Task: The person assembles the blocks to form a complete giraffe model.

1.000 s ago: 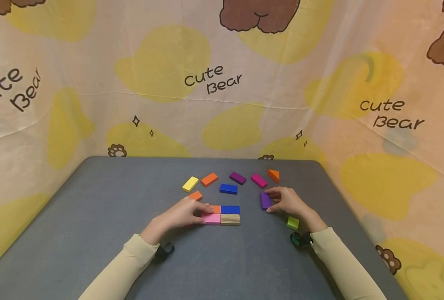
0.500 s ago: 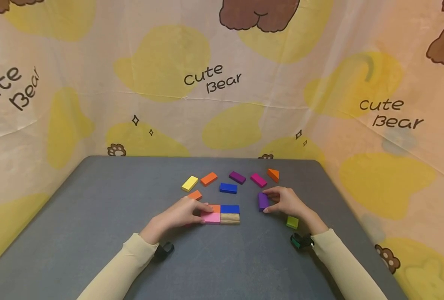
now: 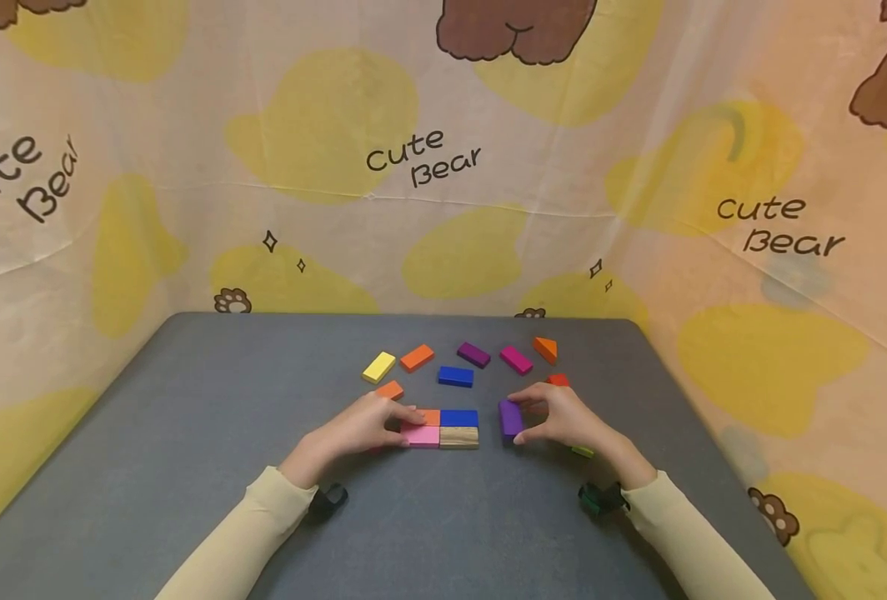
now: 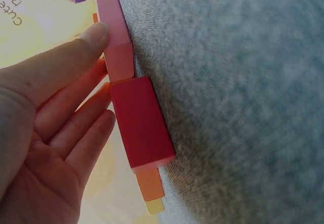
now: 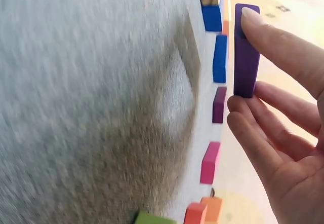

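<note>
With thumb and fingers, my left hand (image 3: 361, 431) pinches the left end of a flat group of blocks lying together. The group has an orange block (image 3: 433, 417) and a blue block (image 3: 460, 418) behind, a pink block (image 3: 423, 437) and a wood-grain block (image 3: 459, 438) in front. In the left wrist view the thumb rests on the pink block; a red block (image 4: 142, 122) lies close by the fingers. To the right of the group, my right hand (image 3: 567, 419) holds a purple block (image 3: 511, 419) between thumb and fingers, raised off the table in the right wrist view.
Behind the group lie a yellow block (image 3: 379, 367), orange blocks (image 3: 417, 358), a blue block (image 3: 455, 377), a dark purple block (image 3: 474, 355), a magenta block (image 3: 516, 360) and an orange triangle (image 3: 546, 350). A red block (image 3: 558, 380) and a green block (image 3: 582, 452) are partly hidden by the right hand.
My right hand has carried the purple block left and towards me, nearer the group, uncovering the red block behind it. The left hand has stayed in place.
</note>
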Action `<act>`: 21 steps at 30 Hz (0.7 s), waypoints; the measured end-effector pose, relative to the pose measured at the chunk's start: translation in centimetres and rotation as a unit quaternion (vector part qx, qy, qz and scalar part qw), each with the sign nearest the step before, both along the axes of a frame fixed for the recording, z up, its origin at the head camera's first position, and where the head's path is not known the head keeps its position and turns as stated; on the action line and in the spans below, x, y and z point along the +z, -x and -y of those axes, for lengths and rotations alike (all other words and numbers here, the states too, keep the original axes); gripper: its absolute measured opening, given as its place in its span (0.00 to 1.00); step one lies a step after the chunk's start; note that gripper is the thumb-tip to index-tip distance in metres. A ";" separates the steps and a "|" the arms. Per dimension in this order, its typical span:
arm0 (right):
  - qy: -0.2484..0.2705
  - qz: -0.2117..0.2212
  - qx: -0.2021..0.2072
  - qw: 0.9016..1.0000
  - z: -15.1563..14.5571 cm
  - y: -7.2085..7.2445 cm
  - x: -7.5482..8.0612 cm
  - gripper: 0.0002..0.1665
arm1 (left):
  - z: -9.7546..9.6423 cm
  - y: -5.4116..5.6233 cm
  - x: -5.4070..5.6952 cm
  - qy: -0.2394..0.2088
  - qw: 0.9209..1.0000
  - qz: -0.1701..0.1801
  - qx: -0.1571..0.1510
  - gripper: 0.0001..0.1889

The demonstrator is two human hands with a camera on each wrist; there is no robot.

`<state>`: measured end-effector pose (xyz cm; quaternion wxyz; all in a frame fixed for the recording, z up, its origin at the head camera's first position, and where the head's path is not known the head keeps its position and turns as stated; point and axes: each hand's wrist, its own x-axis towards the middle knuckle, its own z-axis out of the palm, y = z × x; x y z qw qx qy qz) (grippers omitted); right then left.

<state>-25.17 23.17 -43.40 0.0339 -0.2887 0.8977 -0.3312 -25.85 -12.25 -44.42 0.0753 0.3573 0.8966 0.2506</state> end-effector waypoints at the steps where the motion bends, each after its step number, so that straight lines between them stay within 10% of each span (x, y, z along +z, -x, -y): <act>1: 0.005 0.002 0.006 1.000 0.2 -0.2 0.0 0.39 | 0.0 0.0 0.0 -0.001 1.000 0.001 0.000 0.21; 21: -0.015 0.022 0.049 0.998 3.1 -2.6 0.2 0.37 | 0.0 0.1 0.0 0.007 1.000 0.007 0.007 0.22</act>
